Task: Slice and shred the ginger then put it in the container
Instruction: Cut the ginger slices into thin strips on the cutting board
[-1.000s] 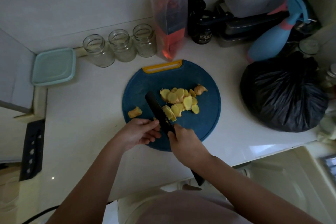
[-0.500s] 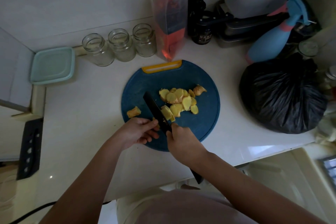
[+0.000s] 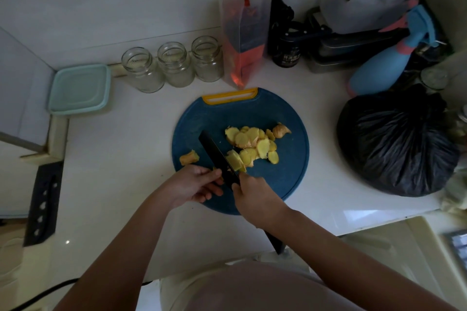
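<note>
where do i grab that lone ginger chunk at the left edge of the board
Pinch the ginger chunk across its shorter width, from above and from the left. It lies flat and alone at the cutting board edge, with the knife blade close on its right.

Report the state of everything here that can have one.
Knife: gripped by right hand, blade over cutting board.
Ginger slices: cut, piled beside the blade.
Left hand: fingers curled by blade, grasp unclear.
Glass jars: lidless, apparently empty.
Container: lid on.
Black bag: tied shut.
</note>
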